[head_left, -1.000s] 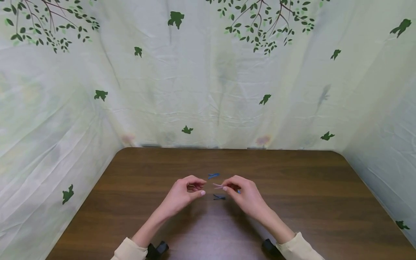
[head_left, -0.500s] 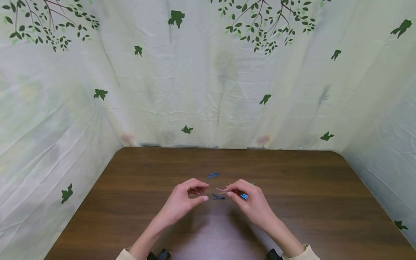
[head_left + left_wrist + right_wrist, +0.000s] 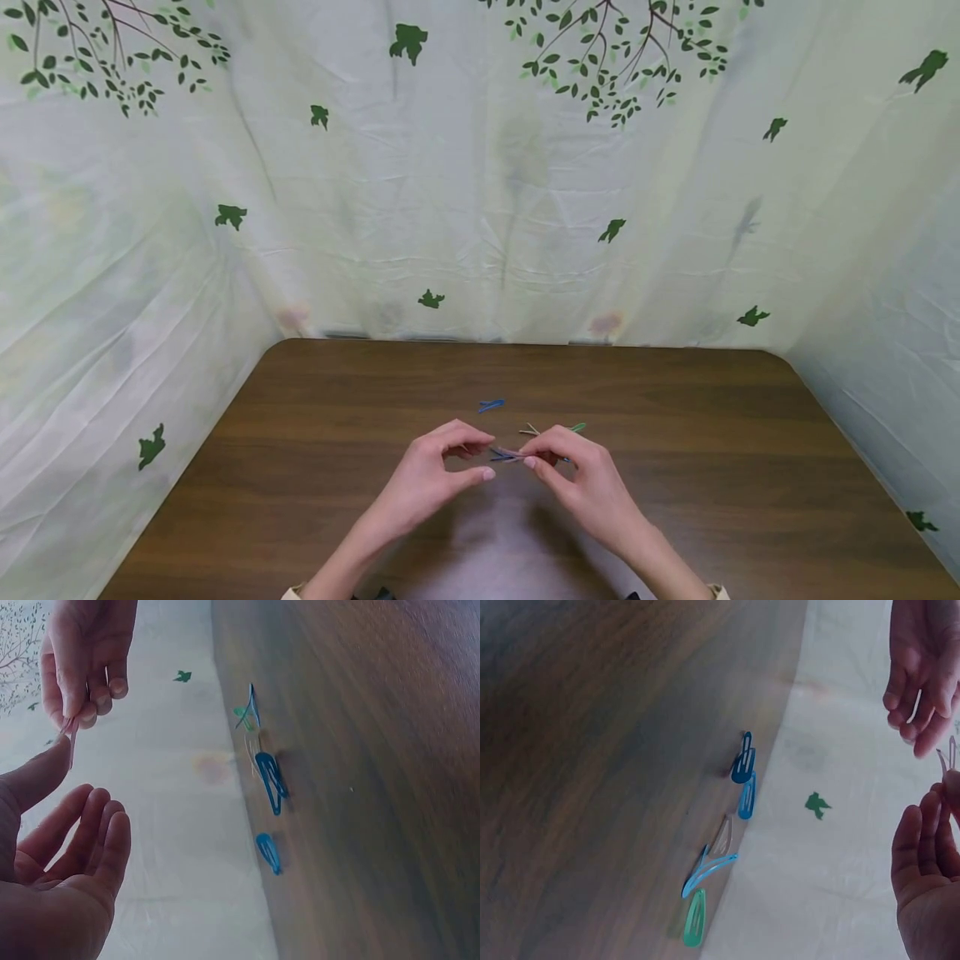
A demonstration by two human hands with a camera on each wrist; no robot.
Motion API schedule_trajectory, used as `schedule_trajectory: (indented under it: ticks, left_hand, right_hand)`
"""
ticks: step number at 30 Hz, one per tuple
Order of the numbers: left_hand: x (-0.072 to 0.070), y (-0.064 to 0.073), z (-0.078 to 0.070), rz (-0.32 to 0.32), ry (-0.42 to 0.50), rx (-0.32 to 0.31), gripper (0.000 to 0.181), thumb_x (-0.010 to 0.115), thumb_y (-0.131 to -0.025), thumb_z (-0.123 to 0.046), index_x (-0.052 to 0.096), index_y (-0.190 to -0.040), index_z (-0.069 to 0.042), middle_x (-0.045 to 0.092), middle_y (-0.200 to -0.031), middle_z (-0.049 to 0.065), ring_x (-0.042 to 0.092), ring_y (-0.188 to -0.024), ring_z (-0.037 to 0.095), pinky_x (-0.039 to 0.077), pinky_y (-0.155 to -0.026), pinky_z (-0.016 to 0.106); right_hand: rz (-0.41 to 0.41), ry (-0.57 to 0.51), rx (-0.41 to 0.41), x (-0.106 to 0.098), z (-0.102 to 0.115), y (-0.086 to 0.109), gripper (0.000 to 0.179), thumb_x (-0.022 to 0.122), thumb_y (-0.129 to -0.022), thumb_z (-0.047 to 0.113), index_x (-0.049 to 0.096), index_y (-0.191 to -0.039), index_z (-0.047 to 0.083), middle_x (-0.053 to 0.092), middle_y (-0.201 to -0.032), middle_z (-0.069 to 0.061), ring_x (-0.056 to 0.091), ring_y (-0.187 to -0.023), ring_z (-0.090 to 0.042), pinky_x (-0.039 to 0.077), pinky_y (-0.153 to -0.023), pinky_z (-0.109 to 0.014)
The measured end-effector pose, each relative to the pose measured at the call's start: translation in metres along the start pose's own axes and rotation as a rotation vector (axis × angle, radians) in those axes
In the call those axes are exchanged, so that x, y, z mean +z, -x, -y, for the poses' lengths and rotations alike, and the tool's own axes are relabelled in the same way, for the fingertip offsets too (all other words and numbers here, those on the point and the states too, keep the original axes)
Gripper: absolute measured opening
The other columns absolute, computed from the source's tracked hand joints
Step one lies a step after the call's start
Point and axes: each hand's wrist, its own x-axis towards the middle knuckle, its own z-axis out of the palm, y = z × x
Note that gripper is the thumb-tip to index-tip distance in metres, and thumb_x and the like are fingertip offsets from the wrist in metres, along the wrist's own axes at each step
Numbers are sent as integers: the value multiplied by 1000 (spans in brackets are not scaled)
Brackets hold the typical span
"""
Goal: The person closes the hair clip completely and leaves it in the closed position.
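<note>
A pink snap hair clip (image 3: 510,452) with its prongs spread is pinched between thumb and fingers of my right hand (image 3: 581,475), above the table. My left hand (image 3: 435,477) is just left of it, thumb and fingers apart, holding nothing. In the left wrist view, the left thumb overlaps the lower part of the clip; contact cannot be told. Beneath the hands lies a dark blue hair clip (image 3: 742,766), partly covered by the pink one in the head view.
On the brown table (image 3: 300,467) lie a blue clip (image 3: 491,405), a beige clip (image 3: 529,430), a green clip (image 3: 577,427) and a light blue clip (image 3: 705,874). A pale cloth (image 3: 480,208) with leaf prints hangs behind.
Both hands have moved slightly rightward and nearer the person, the pink clip with the right hand. It now overlaps the dark blue clip in the head view. The beige and green clips have come into sight.
</note>
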Motion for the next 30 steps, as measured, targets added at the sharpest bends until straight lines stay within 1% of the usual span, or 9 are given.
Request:
schedule_trajectory:
  ticks: [4, 6, 11, 14, 16, 20, 24, 27, 30]
  left_hand:
    - [4, 1, -3, 6, 9, 10, 31, 84, -79, -15, 73, -108, -21, 68, -104, -3, 63, -95, 19, 51, -87, 33]
    - [5, 1, -7, 5, 9, 22, 30, 84, -79, -16, 73, -107, -21, 68, -103, -4, 63, -95, 20, 51, -86, 34]
    - [9, 1, -24, 1, 4, 86, 24, 82, -80, -7, 74, -102, -10, 69, -98, 1, 64, -92, 26, 52, -82, 37]
    - [11, 0, -29, -9, 6, 95, 20, 80, -79, -1, 73, -99, -4, 69, -95, 4, 64, -90, 25, 53, -81, 38]
    - [13, 0, -28, -19, 2, 78, 19, 80, -79, -1, 74, -97, -6, 69, -93, 1, 65, -89, 21, 53, -81, 37]
    - [16, -2, -17, -32, -19, 71, 19, 80, -80, -5, 75, -95, -15, 68, -91, -9, 64, -85, 13, 53, -77, 32]
    - [18, -2, -10, -42, -39, 94, 14, 80, -83, -13, 75, -92, -23, 67, -89, -15, 62, -80, 9, 52, -71, 28]
    - [18, -2, -9, -63, -59, 119, 10, 79, -84, -16, 75, -89, -24, 67, -86, -17, 61, -77, 7, 52, -69, 29]
    - [19, -2, -9, -93, -83, 132, 9, 79, -83, -17, 75, -86, -24, 67, -83, -19, 61, -75, 6, 51, -68, 31]
  right_hand:
    - [-8, -14, -22, 1, 1, 2, 21, 71, -90, 8, 70, -100, 26, 66, -91, 7, 58, -79, -6, 49, -66, -26]
    - [-8, -19, -22, 2, 2, 4, 21, 71, -91, 9, 70, -100, 28, 66, -90, 7, 58, -79, -6, 50, -65, -28]
    - [-7, -21, -18, 4, 2, 7, 18, 71, -91, 9, 70, -99, 25, 65, -90, 8, 57, -79, -6, 49, -66, -28]
    - [-12, -24, -26, 5, 2, 8, 17, 70, -92, 10, 70, -99, 25, 66, -90, 6, 57, -79, -6, 49, -67, -26]
    - [-16, -27, -29, 6, 3, 8, 19, 70, -92, 10, 70, -100, 27, 67, -91, 6, 57, -79, -7, 49, -67, -27]
    - [-24, -38, -16, 6, 4, 9, 24, 71, -91, 8, 69, -101, 30, 67, -92, 5, 57, -79, -7, 49, -67, -27]
    - [-28, -54, 3, 6, 5, 10, 21, 71, -91, 7, 71, -100, 26, 67, -92, 5, 58, -80, -8, 49, -68, -25]
    - [-28, -63, 9, 7, 6, 10, 16, 70, -91, 9, 72, -100, 22, 68, -92, 4, 58, -80, -8, 49, -68, -25]
    - [-33, -63, 21, 8, 6, 10, 16, 70, -92, 10, 72, -100, 23, 68, -92, 4, 59, -81, -8, 49, -69, -25]
